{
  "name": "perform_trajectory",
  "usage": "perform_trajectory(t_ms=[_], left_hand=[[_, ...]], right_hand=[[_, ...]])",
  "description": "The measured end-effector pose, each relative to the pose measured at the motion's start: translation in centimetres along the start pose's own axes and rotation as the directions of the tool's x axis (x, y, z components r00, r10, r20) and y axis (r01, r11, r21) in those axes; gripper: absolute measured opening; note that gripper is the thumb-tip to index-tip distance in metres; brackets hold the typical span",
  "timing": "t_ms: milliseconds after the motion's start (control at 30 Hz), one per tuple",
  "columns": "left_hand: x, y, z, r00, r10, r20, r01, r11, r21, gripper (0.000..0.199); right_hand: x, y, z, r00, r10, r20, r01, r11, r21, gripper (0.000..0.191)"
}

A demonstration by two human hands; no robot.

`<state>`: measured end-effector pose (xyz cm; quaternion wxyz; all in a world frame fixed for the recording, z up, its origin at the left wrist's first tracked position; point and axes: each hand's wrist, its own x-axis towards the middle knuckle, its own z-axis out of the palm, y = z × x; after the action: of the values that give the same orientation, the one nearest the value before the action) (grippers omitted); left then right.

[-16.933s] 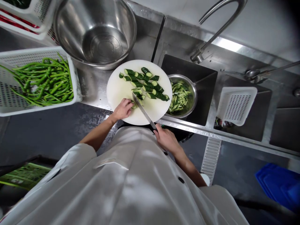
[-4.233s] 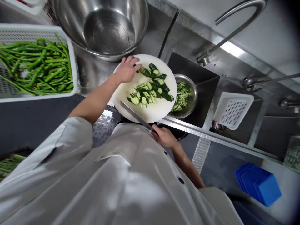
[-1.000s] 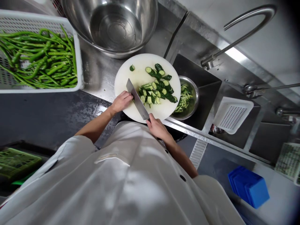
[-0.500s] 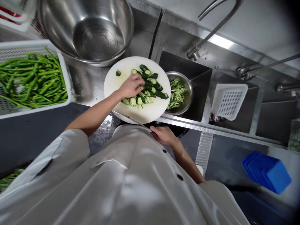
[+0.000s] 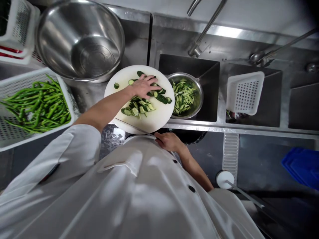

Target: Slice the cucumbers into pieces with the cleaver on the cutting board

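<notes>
My left hand [image 5: 145, 87] lies over the cucumber pieces with its fingers spread, covering some of them. Dark green cucumber chunks [image 5: 161, 98] show past the fingertips, and a pile of cut cucumber slices [image 5: 138, 107] sits closer to me. All of it is on a round white cutting board [image 5: 149, 125]. Low at my front, my right hand [image 5: 168, 140] is closed round a knife [image 5: 136, 127], its blade pointing left along the board's near edge. A small cucumber end [image 5: 116, 85] rests apart at the board's left.
Right of the board, a metal bowl [image 5: 201, 96] of cut cucumber stands in a sink [image 5: 211, 99]. A white basket [image 5: 245, 93] sits in the adjoining sink. On the left are a large steel basin [image 5: 82, 43] and a white crate [image 5: 66, 96] holding green chili peppers [image 5: 40, 106].
My left hand has spread its fingers and moved slightly up over the chunks, which now lie apart from the slice pile. The view has shifted; my right hand still holds the knife.
</notes>
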<state>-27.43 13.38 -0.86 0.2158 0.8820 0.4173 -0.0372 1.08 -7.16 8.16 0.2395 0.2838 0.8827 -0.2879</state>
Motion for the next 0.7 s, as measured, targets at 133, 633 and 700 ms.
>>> perform_trajectory(t_ms=[133,633,700], left_hand=[[-2.7,-1.6,-0.9,0.995,-0.055,-0.078,0.056,0.998,0.008,0.072],[-11.6,2.4,4.9,0.95,-0.23,-0.208,0.099,0.86,-0.5,0.047],[-10.2,3.0,3.6,0.943,-0.223,-0.245,0.091,0.885,-0.456,0.046]], right_hand=[[-0.2,0.3,0.0,1.0,0.007,0.007,-0.007,1.0,0.025,0.035],[-3.5,4.6,-1.7,0.988,0.133,-0.08,-0.146,0.972,-0.185,0.041],[-3.6,4.7,-1.9,0.988,0.136,-0.074,-0.149,0.964,-0.218,0.042]])
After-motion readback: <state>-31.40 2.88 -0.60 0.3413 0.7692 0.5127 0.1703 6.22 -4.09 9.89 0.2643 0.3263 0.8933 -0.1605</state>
